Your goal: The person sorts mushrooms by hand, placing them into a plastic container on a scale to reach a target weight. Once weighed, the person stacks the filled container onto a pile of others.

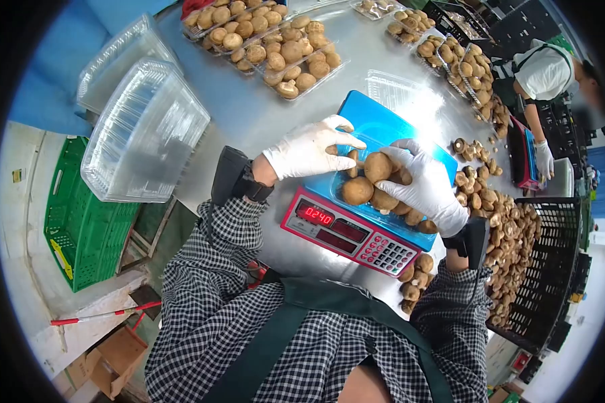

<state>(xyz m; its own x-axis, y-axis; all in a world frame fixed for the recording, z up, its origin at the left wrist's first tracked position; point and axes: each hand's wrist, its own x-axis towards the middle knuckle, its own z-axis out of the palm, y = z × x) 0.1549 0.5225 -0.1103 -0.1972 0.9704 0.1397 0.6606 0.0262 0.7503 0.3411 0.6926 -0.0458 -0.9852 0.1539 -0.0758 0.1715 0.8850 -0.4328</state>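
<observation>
A digital scale (346, 236) with a red front panel and blue top shows 0240 in red digits. On its blue platform rests a clear plastic tray (323, 185) with several brown mushrooms (357, 191) in it. Both hands wear white gloves. My left hand (312, 147) is at the tray's left side, fingers curved and apart, its fingertips beside a mushroom standing on edge; whether they touch it is unclear. My right hand (420, 185) reaches over the tray's right side, thumb and fingers around a few mushrooms.
Filled mushroom trays (292, 57) stand at the back. Stacked empty trays (148, 134) are at the left, above a green crate (87, 215). Loose mushrooms (507, 235) spill from a black crate (548, 269) at the right. A co-worker (544, 74) stands by another scale (523, 154).
</observation>
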